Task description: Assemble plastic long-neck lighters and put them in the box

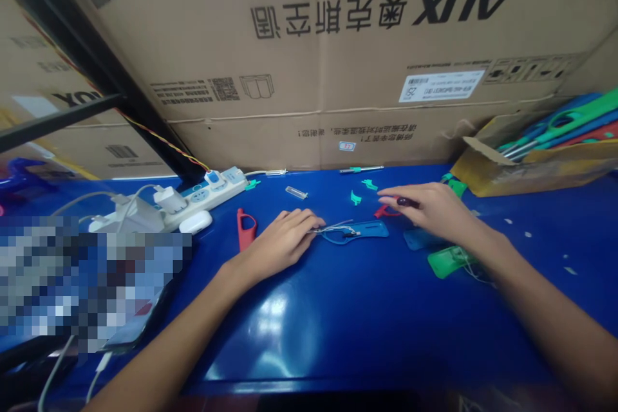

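The blue shell lies on the tabletop between the two hands, with thin wires in it. The left hand covers its one end; whether its grip pinches or only presses, I cannot tell. The right hand holds a dark tool, near a red piece. It seems best to keep the shell steady and the wires flat.

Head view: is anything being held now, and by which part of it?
The left grip holds the blue lighter casing at its narrow end. The right grip holds a dark rounded object; which part is gripped cannot be told.
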`<action>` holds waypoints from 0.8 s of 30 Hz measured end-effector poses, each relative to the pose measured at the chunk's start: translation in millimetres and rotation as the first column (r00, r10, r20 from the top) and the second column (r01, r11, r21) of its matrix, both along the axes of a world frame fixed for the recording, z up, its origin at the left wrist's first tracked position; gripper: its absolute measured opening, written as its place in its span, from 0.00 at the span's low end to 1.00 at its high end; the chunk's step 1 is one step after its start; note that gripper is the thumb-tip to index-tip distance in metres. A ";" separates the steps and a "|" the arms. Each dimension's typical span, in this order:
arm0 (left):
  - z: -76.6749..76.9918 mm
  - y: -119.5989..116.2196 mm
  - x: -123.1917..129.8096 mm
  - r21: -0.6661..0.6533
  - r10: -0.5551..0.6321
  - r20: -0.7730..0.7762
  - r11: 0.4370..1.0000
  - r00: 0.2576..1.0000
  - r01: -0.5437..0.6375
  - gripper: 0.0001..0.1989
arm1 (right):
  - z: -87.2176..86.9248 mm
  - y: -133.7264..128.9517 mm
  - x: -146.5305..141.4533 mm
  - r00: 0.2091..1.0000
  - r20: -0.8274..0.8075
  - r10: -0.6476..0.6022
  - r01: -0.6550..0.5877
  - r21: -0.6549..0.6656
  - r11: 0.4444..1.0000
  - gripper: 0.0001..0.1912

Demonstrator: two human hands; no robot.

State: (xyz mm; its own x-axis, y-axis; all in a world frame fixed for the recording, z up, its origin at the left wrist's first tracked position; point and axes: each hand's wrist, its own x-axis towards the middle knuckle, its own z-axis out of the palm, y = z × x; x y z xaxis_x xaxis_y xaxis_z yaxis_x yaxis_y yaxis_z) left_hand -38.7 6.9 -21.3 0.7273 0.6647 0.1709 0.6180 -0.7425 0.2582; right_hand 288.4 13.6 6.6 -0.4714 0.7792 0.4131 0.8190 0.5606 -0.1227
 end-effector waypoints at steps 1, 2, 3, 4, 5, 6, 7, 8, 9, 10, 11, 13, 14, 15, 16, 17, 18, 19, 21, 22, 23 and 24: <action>0.4 1.1 -1.5 0.008 -0.001 -0.004 1.000 1.000 0.001 0.10 | 1.1 1.9 4.3 1.000 0.000 -0.001 0.001 0.005 1.000 0.19; 0.9 2.5 -3.1 0.014 -0.002 -0.006 1.000 1.000 0.002 0.10 | 1.9 3.5 7.7 1.000 0.000 -0.004 0.004 0.010 1.000 0.20; 1.6 4.2 -4.8 0.019 -0.003 -0.005 1.000 1.000 0.003 0.11 | 2.7 4.8 10.3 1.000 0.001 -0.008 0.008 0.014 1.000 0.21; 2.2 6.3 -6.7 0.024 -0.001 -0.001 1.000 1.000 0.001 0.12 | 3.5 5.7 12.5 1.000 0.006 -0.009 0.009 0.013 1.000 0.21; 2.6 8.8 -8.8 0.032 0.007 0.007 0.999 1.000 -0.007 0.14 | 4.5 6.3 14.4 1.000 0.014 -0.007 0.007 0.005 1.000 0.22; 2.6 11.6 -11.0 0.044 0.024 0.018 0.999 1.000 -0.025 0.15 | 6.0 6.5 16.6 1.000 0.023 -0.001 0.001 -0.008 1.000 0.22; 2.2 14.7 -13.3 0.058 0.050 0.028 0.997 0.998 -0.051 0.17 | 7.8 6.6 19.2 1.000 0.030 0.004 -0.003 -0.025 1.000 0.22; 1.4 18.0 -15.6 0.074 0.083 0.036 0.994 0.996 -0.086 0.18 | 10.0 6.7 22.6 0.999 0.035 0.004 -0.003 -0.039 0.999 0.22; 0.2 21.1 -17.6 0.087 0.121 0.036 0.989 0.992 -0.123 0.19 | 12.4 6.7 27.0 0.999 0.037 -0.004 0.006 -0.049 0.999 0.22; -1.2 24.1 -19.3 0.098 0.158 0.032 0.982 0.987 -0.160 0.20 | 14.7 6.9 32.0 0.999 0.037 -0.024 0.026 -0.053 0.998 0.21; -2.5 26.5 -20.3 0.106 0.189 0.024 0.976 0.982 -0.190 0.21 | 16.7 7.3 37.4 0.998 0.040 -0.053 0.055 -0.055 0.997 0.21; -4.4 29.5 -20.3 0.117 0.215 0.011 0.969 0.976 -0.215 0.23 | 18.4 8.7 46.3 0.991 0.052 -0.121 0.123 -0.054 0.991 0.21; -4.8 29.8 -19.0 0.123 0.213 0.009 0.970 0.977 -0.212 0.24 | 17.7 9.5 48.3 0.988 0.056 -0.142 0.145 -0.052 0.988 0.21; -4.8 29.4 -17.0 0.125 0.202 0.008 0.972 0.979 -0.201 0.24 | 15.9 10.1 47.8 0.987 0.052 -0.151 0.154 -0.048 0.987 0.21; -4.4 28.2 -14.5 0.124 0.188 0.010 0.974 0.982 -0.188 0.24 | 13.0 10.4 44.3 0.988 0.039 -0.150 0.151 -0.043 0.988 0.20; -3.9 26.5 -11.7 0.123 0.174 0.012 0.977 0.985 -0.174 0.23 | 9.1 10.2 38.0 0.991 0.023 -0.135 0.136 -0.041 0.990 0.20; -3.3 24.4 -8.8 0.121 0.160 0.014 0.980 0.987 -0.161 0.23 | 4.6 9.3 29.3 0.994 0.010 -0.113 0.113 -0.046 0.992 0.19; -2.8 22.2 -6.2 0.121 0.147 0.017 0.982 0.989 -0.148 0.22 | -0.2 8.0 19.0 0.996 0.007 -0.086 0.086 -0.062 0.994 0.19; -2.1 18.0 -2.4 0.128 0.122 0.024 0.984 0.992 -0.124 0.22 | -9.9 4.2 -2.4 0.997 0.072 0.000 0.010 -0.136 0.991 0.19; -1.8 16.3 -1.4 0.135 0.108 0.029 0.985 0.994 -0.111 0.21 | -14.2 2.2 -11.7 0.994 0.109 0.033 -0.014 -0.165 0.986 0.22; -1.5 14.8 -0.8 0.141 0.096 0.033 0.985 0.995 -0.100 0.21 | -18.1 0.6 -19.2 0.989 0.139 0.050 -0.025 -0.181 0.983 0.25; -1.1 13.6 -0.5 0.143 0.088 0.039 0.985 0.995 -0.093 0.20 | -21.3 -0.6 -24.8 0.985 0.161 0.054 -0.023 -0.186 0.982 0.28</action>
